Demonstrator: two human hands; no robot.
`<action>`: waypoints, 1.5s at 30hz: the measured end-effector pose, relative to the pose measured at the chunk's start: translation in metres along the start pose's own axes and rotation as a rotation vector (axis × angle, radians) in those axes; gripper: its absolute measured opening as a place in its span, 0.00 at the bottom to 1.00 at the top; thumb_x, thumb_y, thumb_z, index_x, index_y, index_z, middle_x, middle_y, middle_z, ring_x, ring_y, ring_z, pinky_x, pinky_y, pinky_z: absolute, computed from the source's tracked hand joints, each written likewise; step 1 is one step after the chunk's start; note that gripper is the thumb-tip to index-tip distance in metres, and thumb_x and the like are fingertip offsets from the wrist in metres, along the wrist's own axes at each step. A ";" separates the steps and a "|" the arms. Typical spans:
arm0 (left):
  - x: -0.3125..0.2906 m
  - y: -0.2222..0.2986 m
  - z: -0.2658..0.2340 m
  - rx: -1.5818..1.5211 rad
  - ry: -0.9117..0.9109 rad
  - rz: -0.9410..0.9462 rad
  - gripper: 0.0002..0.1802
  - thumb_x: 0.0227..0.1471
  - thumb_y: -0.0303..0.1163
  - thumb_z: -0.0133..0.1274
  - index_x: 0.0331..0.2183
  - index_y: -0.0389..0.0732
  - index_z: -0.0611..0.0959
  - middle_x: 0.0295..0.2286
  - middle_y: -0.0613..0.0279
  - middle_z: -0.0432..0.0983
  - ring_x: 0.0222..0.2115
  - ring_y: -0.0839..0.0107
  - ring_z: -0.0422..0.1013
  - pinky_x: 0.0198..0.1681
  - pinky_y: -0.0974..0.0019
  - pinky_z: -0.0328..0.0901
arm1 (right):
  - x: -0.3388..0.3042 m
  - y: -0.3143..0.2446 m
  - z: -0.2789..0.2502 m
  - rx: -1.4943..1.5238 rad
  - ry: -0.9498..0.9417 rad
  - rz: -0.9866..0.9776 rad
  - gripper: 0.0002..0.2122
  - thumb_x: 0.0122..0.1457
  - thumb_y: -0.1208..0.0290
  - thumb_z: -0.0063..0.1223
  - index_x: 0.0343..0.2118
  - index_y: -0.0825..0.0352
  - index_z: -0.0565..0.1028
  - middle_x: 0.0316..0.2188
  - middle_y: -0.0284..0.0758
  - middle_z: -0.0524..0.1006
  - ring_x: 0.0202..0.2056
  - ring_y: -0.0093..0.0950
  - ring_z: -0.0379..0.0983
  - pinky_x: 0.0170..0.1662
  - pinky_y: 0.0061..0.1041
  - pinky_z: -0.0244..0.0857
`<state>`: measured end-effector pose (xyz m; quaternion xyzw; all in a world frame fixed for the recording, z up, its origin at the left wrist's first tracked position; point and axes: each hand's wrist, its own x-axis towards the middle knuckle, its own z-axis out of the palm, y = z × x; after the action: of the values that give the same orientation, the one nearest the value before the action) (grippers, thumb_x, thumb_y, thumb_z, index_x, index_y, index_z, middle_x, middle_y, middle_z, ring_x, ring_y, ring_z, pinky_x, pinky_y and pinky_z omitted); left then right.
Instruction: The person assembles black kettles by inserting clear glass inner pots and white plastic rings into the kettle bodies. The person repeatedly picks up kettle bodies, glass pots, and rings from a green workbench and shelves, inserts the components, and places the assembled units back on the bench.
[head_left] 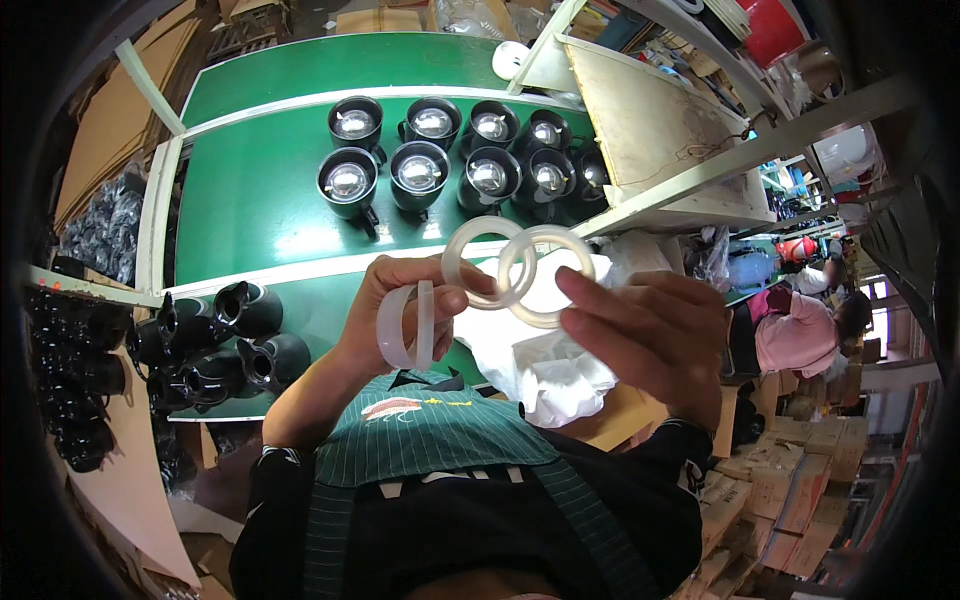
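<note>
My left hand pinches a translucent white ring between thumb and fingers, above the near edge of the green bench. Further white rings hang around that hand's fingers. Another translucent ring overlaps the first one in this view and is between the thumb and fingers of my right hand. Whether the two rings touch cannot be told. Behind both hands lies a crumpled white plastic bag. Several black mugs stand in two rows on the bench, each with a shiny clear piece inside.
Black jugs lie at the near left of the green bench. A pale board borders the mugs on the right. Cardboard boxes are stacked at lower right. A person in pink is further off on the right.
</note>
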<state>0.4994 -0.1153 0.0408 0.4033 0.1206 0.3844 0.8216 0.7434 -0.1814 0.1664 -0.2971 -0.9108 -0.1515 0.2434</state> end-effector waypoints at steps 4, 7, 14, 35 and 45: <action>0.002 -0.001 -0.006 -0.055 -0.064 0.008 0.19 0.56 0.38 0.66 0.43 0.33 0.87 0.26 0.65 0.81 0.17 0.80 0.72 0.20 0.76 0.68 | 0.001 -0.003 0.025 -0.021 0.008 -0.041 0.13 0.55 0.74 0.66 0.44 0.62 0.79 0.49 0.36 0.83 0.24 0.16 0.75 0.28 0.16 0.69; 0.003 -0.008 -0.019 0.015 -0.070 0.042 0.22 0.54 0.40 0.68 0.42 0.33 0.86 0.29 0.61 0.82 0.23 0.77 0.76 0.24 0.75 0.70 | 0.004 0.006 0.033 0.012 0.002 -0.064 0.10 0.54 0.73 0.66 0.40 0.61 0.81 0.49 0.36 0.83 0.21 0.16 0.73 0.27 0.14 0.67; 0.019 -0.022 -0.034 0.096 0.050 -0.044 0.20 0.53 0.36 0.69 0.43 0.36 0.83 0.36 0.63 0.82 0.34 0.78 0.76 0.38 0.74 0.70 | 0.019 0.039 0.020 -0.136 0.067 -0.073 0.15 0.58 0.67 0.65 0.49 0.57 0.83 0.54 0.28 0.80 0.24 0.15 0.72 0.26 0.15 0.67; 0.013 -0.064 -0.146 0.440 0.086 -0.218 0.17 0.48 0.22 0.67 0.42 0.37 0.84 0.31 0.66 0.82 0.33 0.80 0.76 0.38 0.74 0.70 | 0.178 0.444 -0.056 -0.536 -0.571 1.495 0.22 0.49 0.74 0.67 0.50 0.66 0.79 0.43 0.39 0.84 0.41 0.34 0.83 0.45 0.38 0.75; 0.024 -0.062 -0.156 0.481 0.027 -0.286 0.17 0.48 0.21 0.65 0.43 0.36 0.84 0.33 0.67 0.81 0.34 0.79 0.76 0.39 0.73 0.71 | 0.154 0.479 -0.053 -0.470 -0.636 1.463 0.48 0.41 0.72 0.69 0.70 0.55 0.60 0.50 0.44 0.80 0.47 0.41 0.81 0.46 0.39 0.75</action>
<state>0.4696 -0.0323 -0.1036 0.5603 0.2750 0.2303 0.7466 0.9477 0.2407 0.3556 -0.8860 -0.4575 -0.0502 -0.0568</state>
